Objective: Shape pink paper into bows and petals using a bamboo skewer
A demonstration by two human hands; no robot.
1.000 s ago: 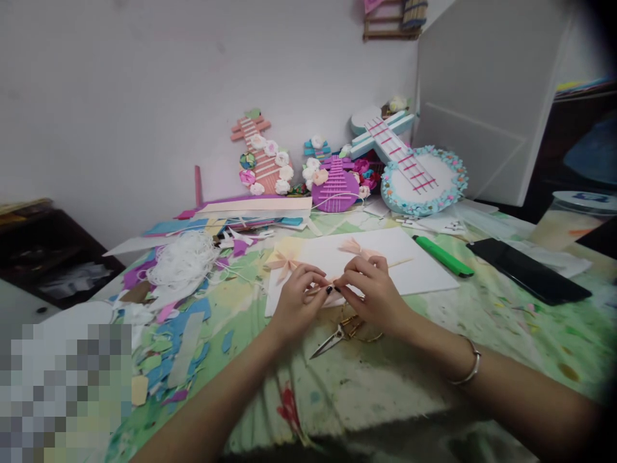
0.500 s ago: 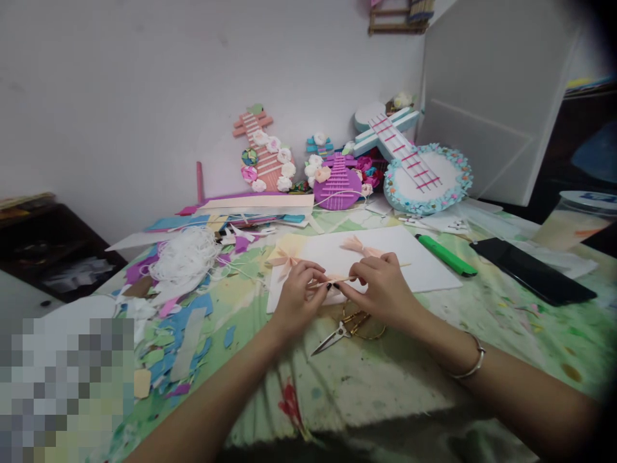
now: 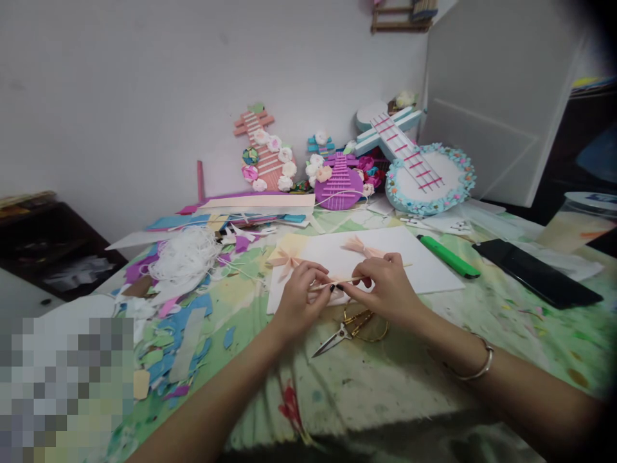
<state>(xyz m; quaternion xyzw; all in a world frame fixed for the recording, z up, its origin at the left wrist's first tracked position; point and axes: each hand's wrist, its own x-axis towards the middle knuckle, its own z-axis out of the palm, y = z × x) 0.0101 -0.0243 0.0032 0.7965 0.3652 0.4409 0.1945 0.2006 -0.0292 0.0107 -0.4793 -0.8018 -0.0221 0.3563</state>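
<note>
Between my two hands runs a thin wooden stick (image 3: 354, 280), its far end showing past the right knuckles. A small piece of peach paper lies against the stick at my fingertips; much of it is hidden by them. My left hand (image 3: 301, 297) is closed, pinching the paper and the stick's left part. My right hand (image 3: 385, 286) is closed round the stick, thumb reaching to the left fingertips. Both are over a white sheet (image 3: 419, 273), where a peach paper flower (image 3: 288, 260) and a tied peach paper bunch (image 3: 357, 245) lie. Gold-handled scissors (image 3: 343, 331) rest just below.
To the left are white string (image 3: 186, 253) and scattered paper scraps (image 3: 193, 350). A green cutter (image 3: 448, 256), a black phone (image 3: 537, 271) and a plastic tub (image 3: 581, 222) stand or lie to the right. Decorated toy instruments (image 3: 429, 180) lean along the wall.
My right hand has shifted slightly to the right and down, and more of the stick shows between the hands. The view has moved a little; the left hand keeps its pinch.
</note>
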